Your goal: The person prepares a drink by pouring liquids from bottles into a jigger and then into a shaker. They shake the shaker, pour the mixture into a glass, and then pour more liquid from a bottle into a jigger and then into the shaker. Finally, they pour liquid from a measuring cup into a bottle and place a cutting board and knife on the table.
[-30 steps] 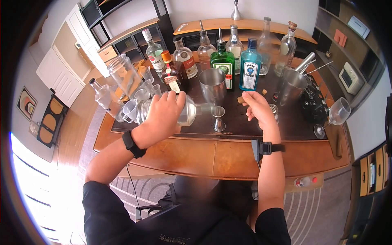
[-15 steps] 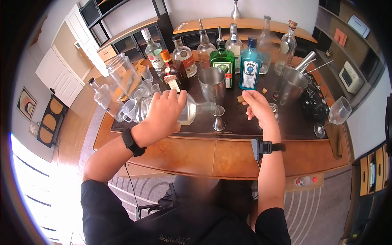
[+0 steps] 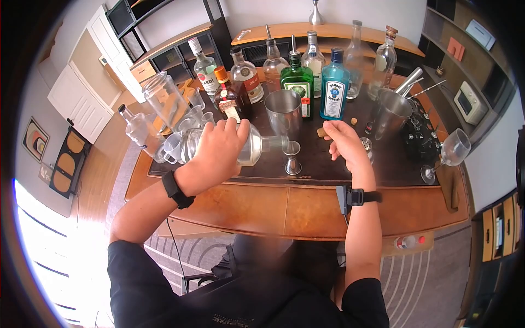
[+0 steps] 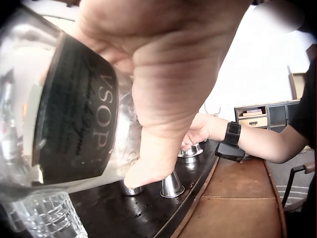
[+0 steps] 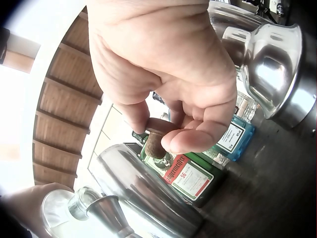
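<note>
My left hand (image 3: 221, 147) grips a clear glass bottle (image 3: 252, 150) from above and holds it nearly level, neck to the right. A dark VSOP label (image 4: 79, 111) shows on the bottle in the left wrist view. The bottle's mouth is right at the rim of a metal jigger (image 3: 293, 159), which stands upright on the dark mat. Between thumb and fingers, my right hand (image 3: 345, 143) pinches a cork stopper (image 5: 156, 144), with its brown cap toward the palm. Behind the jigger stands a steel shaker tin (image 3: 284, 113).
Several liquor bottles line the back, among them a green Jägermeister bottle (image 3: 298, 87) and a blue gin bottle (image 3: 333, 90). To the right are a second tin (image 3: 391, 112) with bar tools and a wine glass (image 3: 454, 150). Glass cups and a large jar (image 3: 164, 98) crowd the left.
The left elbow and sleeve have moved slightly outward to the left. The bottle stays tipped at the jigger, and the right hand keeps its pinch on the cork stopper.
</note>
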The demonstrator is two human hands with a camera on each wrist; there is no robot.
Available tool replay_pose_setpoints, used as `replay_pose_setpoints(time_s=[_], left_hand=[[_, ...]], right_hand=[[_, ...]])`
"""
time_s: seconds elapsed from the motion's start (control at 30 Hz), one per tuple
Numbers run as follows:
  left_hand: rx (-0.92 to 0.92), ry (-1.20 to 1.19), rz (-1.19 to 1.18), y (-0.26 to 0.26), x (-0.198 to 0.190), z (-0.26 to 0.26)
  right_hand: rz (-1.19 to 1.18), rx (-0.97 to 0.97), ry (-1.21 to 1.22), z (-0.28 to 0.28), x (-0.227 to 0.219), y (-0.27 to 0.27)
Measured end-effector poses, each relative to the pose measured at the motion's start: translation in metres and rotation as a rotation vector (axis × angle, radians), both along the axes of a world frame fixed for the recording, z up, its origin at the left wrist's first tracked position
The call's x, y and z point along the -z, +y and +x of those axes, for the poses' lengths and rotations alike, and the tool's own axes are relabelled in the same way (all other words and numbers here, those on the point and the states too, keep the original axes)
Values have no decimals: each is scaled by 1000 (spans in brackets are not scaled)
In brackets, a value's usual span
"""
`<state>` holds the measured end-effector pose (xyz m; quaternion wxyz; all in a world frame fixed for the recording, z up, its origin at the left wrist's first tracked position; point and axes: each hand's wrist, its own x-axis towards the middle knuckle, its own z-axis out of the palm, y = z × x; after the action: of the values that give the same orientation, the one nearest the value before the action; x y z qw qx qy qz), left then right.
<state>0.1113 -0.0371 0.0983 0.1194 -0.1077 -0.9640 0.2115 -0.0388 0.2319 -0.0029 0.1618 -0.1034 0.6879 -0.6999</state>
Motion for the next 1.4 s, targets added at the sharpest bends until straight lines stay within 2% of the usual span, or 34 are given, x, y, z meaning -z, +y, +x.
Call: replay_pose_setpoints(time_s=[0.87, 1.27, 1.4], left_hand=[[14, 19, -78, 4, -4, 0], [-3, 5, -59, 4, -3, 1], [-16, 2, 21, 0, 1, -1]], right_hand=[[7, -6, -12, 1, -1, 0], [5, -11, -11, 0, 0, 1], [13, -6, -6, 0, -1, 2]])
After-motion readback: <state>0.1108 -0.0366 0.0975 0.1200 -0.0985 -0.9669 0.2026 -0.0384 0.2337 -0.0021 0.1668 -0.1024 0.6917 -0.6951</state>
